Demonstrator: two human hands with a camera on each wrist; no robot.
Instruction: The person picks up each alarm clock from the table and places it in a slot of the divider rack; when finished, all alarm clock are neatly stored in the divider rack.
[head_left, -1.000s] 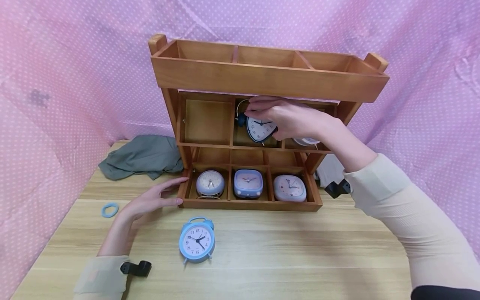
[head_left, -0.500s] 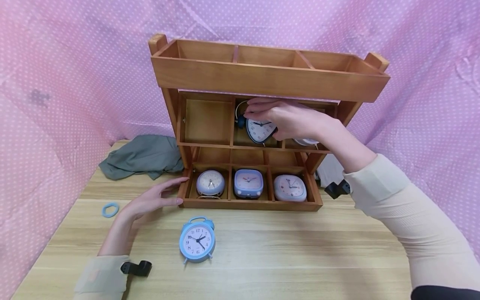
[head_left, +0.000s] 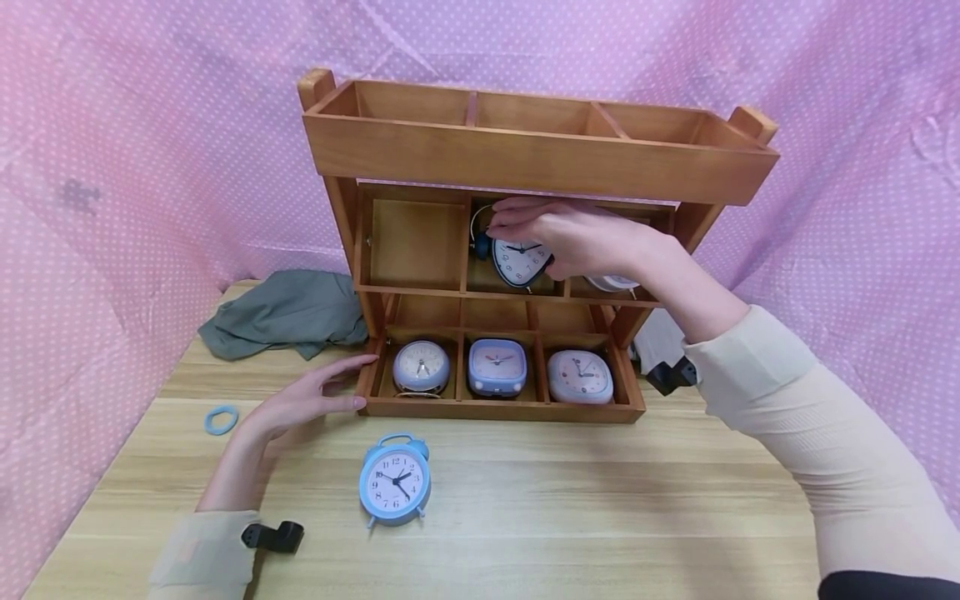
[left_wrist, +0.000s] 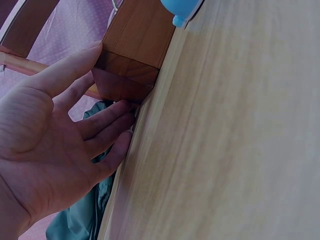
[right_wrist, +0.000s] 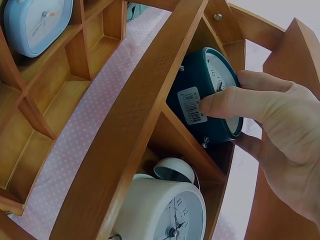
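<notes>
The right hand (head_left: 581, 237) reaches into the middle compartment of the wooden shelf's (head_left: 525, 162) second tier, its fingers (right_wrist: 235, 102) curled over the top and back of a dark blue alarm clock (head_left: 517, 260), the thumb under its rim. The clock sits tilted in that compartment. The left hand (head_left: 300, 404) lies flat on the table (head_left: 600, 517), its straight fingers (left_wrist: 75, 65) touching the shelf's lower left corner.
</notes>
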